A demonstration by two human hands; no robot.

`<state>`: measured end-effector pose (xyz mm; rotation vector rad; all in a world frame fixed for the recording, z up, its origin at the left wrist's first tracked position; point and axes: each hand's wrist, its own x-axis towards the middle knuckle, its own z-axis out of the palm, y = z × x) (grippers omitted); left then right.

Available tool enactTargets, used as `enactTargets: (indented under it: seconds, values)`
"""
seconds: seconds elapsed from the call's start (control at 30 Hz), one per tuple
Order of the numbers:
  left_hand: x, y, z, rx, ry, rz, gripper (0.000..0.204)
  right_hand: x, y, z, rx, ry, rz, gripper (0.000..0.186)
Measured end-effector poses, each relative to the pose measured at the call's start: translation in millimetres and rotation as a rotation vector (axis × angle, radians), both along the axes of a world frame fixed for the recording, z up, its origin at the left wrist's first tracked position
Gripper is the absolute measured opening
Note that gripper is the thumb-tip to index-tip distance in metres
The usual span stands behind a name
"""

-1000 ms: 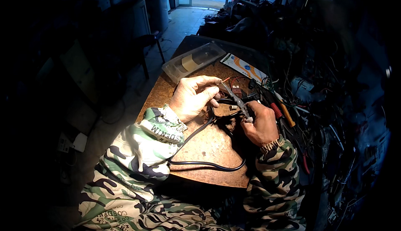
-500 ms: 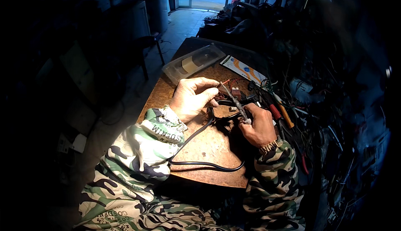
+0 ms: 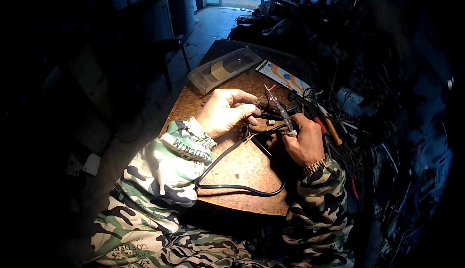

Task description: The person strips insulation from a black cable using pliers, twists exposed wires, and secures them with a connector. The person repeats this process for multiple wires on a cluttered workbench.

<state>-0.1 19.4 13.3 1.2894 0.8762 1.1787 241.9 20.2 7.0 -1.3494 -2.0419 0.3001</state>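
Note:
My left hand [image 3: 225, 112] is closed, thumb against fingertips, over the middle of the wooden table [image 3: 232, 171]. Thin wires [image 3: 260, 104] show at its fingertips. To the right, my right hand [image 3: 307, 139] is wrapped round a slim tool [image 3: 283, 114] with a narrow pointed metal tip and a dark, worn body. I cannot tell its exact kind. Its tip stands up and leftward, a little apart from my left fingers. A black cable [image 3: 237, 187] loops over the table between my hands, with a yellow wire [image 3: 249, 137] showing near it. A small metal cylinder [image 3: 270, 122] lies between my hands.
Toward the far end lie a clear plastic tray [image 3: 198, 81] and a white-and-orange card [image 3: 283, 77]. An orange-handled tool [image 3: 334, 133], red-handled pliers [image 3: 354, 188] and tangled wires crowd the right side. A chair [image 3: 167, 50] stands at left.
My right hand and the tool have shifted slightly right, and the tool's tip has come away from my left fingertips. The left hand stays nearly in place.

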Motion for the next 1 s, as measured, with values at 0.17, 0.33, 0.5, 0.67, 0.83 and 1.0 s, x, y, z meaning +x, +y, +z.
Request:
enactTargets:
  seconds: [0.17,0.33,0.5,0.67,0.83,1.0]
  values:
    - [-10,-1,-8,-0.088,-0.015,-0.066,0.029,-4,6,-9,0.102,-0.066,-0.068,0.041]
    - [-8,4,-7,-0.186,-0.11,-0.114,0.028,12,4,-6,0.326,-0.263,-0.353,0.065]
    - [-9,-5,-4,-0.117,-0.157,0.032,0.026,2,10,-5,0.532,-0.213,-0.235,0.06]
    - [6,-4,-6,-0.047,-0.15,-0.04,0.022,-26,-8,-6,-0.208,0.766,0.409,0.03]
    - [16,-9,-2,0.017,-0.056,-0.064,0.014,-36,-17,-8,-0.265,0.761,0.398,0.023]
    - [15,-10,-2,-0.075,-0.082,-0.062,0.015,-31,-11,-8,-0.329,0.725,0.358,0.012]
